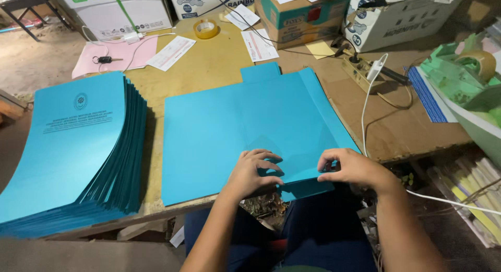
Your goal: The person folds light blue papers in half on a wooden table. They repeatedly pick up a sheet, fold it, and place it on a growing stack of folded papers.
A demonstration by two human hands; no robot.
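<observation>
A large blue card sheet (245, 126), cut like an unfolded folder with a tab at its far edge, lies flat on the wooden table (209, 68). My left hand (253, 173) and my right hand (349, 167) both pinch its near edge, where a flap is bent up over the table's front edge. The fingers of both hands are curled onto the card. To the left lies a thick stack of printed blue folders (73, 146), fanned at its right side.
At the back stand cardboard boxes (302, 13), a tape roll (206, 28), pink paper (117, 52) with keys, and loose slips. A power strip (360, 71) with white cable lies right, beside green card pieces (459, 79).
</observation>
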